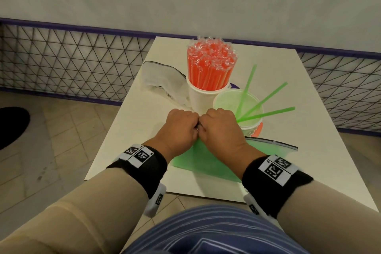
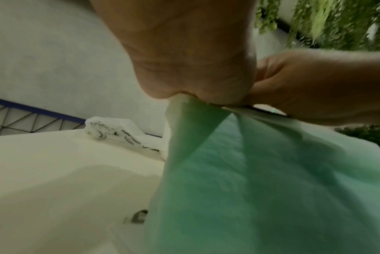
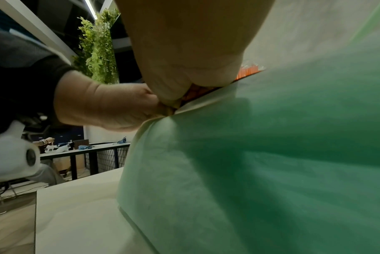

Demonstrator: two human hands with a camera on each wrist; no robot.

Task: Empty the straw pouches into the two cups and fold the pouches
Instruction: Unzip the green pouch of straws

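A green pouch [image 1: 208,163] lies on the white table [image 1: 132,130] in front of me. My left hand [image 1: 179,128] and right hand [image 1: 218,128] sit knuckle to knuckle, both pinching its top edge. The wrist views show the green pouch [image 2: 260,180] [image 3: 260,154] hanging from the curled fingers. A white cup [image 1: 203,99] behind the hands holds a bundle of wrapped orange straws [image 1: 211,64]. Beside it, a green-tinted cup [image 1: 237,107] holds three green straws [image 1: 266,99]. A crumpled white pouch [image 1: 162,80] lies left of the cups.
A mesh fence with a purple rail [image 1: 72,62] runs behind the table. Tiled floor [image 1: 51,140] lies to the left. The table's near edge [image 1: 206,194] is close to my body.
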